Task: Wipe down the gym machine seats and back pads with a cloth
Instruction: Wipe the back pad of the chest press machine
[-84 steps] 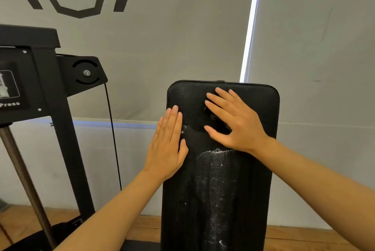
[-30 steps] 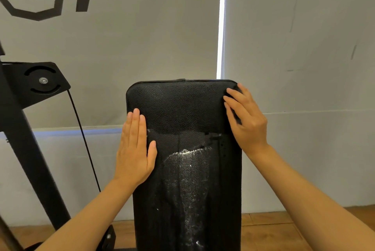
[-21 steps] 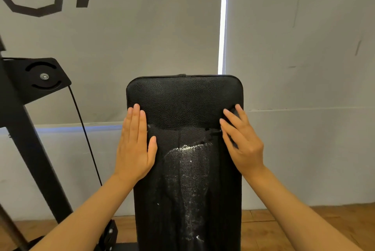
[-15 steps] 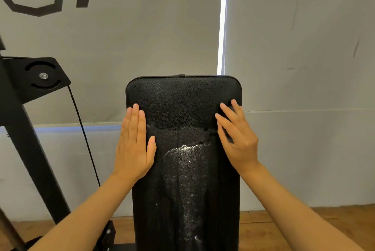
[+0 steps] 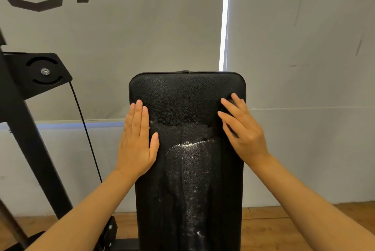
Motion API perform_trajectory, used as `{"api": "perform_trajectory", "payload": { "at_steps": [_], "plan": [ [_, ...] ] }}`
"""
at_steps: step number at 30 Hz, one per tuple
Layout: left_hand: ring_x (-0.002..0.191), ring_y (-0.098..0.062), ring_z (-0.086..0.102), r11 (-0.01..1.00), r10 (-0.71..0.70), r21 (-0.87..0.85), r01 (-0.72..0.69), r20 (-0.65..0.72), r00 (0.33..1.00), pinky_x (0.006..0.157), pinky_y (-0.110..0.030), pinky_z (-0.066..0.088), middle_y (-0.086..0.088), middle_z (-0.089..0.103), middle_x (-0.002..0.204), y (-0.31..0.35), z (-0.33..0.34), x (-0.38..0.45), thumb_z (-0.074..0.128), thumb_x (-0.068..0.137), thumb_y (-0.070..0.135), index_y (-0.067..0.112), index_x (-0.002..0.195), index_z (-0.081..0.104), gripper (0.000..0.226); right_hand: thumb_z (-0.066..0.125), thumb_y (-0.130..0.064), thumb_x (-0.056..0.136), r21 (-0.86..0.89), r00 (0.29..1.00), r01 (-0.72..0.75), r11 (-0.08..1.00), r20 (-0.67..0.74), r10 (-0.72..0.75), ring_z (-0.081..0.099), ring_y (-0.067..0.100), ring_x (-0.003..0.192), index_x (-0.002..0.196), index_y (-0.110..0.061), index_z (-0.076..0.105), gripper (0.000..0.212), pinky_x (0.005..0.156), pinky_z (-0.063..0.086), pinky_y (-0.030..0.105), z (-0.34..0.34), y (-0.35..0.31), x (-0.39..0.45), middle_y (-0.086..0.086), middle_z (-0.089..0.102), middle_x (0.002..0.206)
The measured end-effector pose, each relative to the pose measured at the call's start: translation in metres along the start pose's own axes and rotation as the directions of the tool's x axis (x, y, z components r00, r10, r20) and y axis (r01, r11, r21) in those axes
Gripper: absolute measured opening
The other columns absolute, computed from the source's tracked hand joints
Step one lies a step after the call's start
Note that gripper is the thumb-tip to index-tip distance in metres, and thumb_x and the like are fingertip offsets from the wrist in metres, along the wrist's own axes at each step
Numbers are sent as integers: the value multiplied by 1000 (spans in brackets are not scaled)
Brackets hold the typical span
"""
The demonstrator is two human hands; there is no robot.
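A black textured back pad stands upright in the middle of the head view. Its lower centre carries a wet, shiny patch with white flecks, while the top part looks dry and matt. My left hand lies flat on the pad's left edge, fingers straight and together. My right hand presses on the pad's upper right edge with fingers spread. A dark cloth shows only as a sliver between those fingers and is mostly hidden under the hand.
A black machine frame with a round pivot plate stands at the left, and a thin black cable runs down beside the pad. Grey blinds with a bright light gap are behind. Wooden floor lies below.
My right hand slid down and inward along the pad's right side, then back up toward the right edge. My left hand stayed on the left edge.
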State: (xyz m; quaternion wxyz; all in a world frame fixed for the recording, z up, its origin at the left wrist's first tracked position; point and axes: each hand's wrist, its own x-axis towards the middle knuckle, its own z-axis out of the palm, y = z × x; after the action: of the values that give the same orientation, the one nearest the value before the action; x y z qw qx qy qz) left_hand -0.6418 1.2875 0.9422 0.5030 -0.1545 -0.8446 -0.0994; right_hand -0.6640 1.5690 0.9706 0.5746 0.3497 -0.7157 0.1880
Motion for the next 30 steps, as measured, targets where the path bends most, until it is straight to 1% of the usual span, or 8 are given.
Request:
{"api": "perform_trajectory", "payload": {
  "at_steps": [4, 8, 11, 15, 19, 24, 27, 30],
  "plan": [
    [151, -32, 2, 1000, 1, -11, -1, 10, 1000, 123, -43, 6, -19, 5, 162, -1, -1, 0, 34, 100, 27, -5, 152, 12, 65, 65, 2, 90, 67, 999, -18, 998, -48, 21, 48, 42, 130, 108, 6, 70, 19, 107, 38, 58, 29, -29, 17, 20, 59, 129],
    [151, -31, 3, 1000, 7, -14, -7, 26, 1000, 123, -43, 7, -18, 4, 162, 0, -4, 0, 34, 100, 27, -4, 153, 12, 65, 60, -4, 93, 75, 998, 62, 995, 26, -64, 45, 40, 132, 109, 4, 70, 20, 114, 33, 50, 52, -56, 34, 20, 59, 131],
    [151, -29, 3, 1000, 22, -9, -21, 49, 999, 124, -41, 7, -15, 3, 163, -4, -7, 0, 34, 101, 32, -1, 154, 10, 66, 60, -1, 94, 32, 990, 111, 993, 81, -113, 44, 40, 133, 111, 5, 69, 20, 112, 35, 52, 36, -42, 27, 21, 56, 134],
    [152, -27, 4, 998, 70, 1, -70, 83, 994, 124, -36, 6, -11, 3, 164, -12, -14, 1, 32, 103, 37, 2, 154, 11, 66, 61, 1, 93, -7, 997, 22, 1000, 72, -22, 44, 38, 134, 115, 6, 67, 23, 105, 41, 56, -1, -8, -1, 20, 54, 136],
    [152, -27, 1, 998, 66, -30, -63, 103, 993, 123, -35, 3, -11, 1, 164, -11, -14, 0, 31, 103, 37, 3, 155, 8, 66, 58, -6, 96, 81, 997, -67, 994, 45, 64, 41, 29, 138, 131, 4, 54, 37, 111, 38, 47, 0, -16, 1, 6, 47, 144],
    [152, -26, -1, 994, 101, -48, -96, 135, 986, 123, -33, 2, -9, -2, 164, -17, -18, 0, 31, 103, 39, 4, 155, 6, 68, 63, -6, 94, 135, 986, 108, 985, 109, -123, 47, 32, 133, 129, 4, 57, 36, 112, 37, 47, 41, -55, 30, 15, 57, 134],
    [152, -25, 1, 991, 132, -52, -125, 159, 978, 123, -32, 3, -8, -2, 165, -23, -22, 1, 35, 102, 40, 4, 155, 7, 70, 64, -6, 93, 119, 963, 199, 973, 160, -217, 45, 35, 134, 125, 2, 62, 33, 113, 35, 47, 58, -68, 38, 16, 57, 134],
    [152, -25, 3, 984, 179, -22, -178, 182, 967, 123, -31, 3, -10, 2, 164, -29, -27, 3, 36, 101, 44, 3, 155, 10, 72, 64, -5, 92, 69, 931, 268, 961, 240, -276, 41, 36, 136, 127, 4, 60, 36, 114, 33, 48, 44, -54, 35, 19, 53, 138]
  ]
}}
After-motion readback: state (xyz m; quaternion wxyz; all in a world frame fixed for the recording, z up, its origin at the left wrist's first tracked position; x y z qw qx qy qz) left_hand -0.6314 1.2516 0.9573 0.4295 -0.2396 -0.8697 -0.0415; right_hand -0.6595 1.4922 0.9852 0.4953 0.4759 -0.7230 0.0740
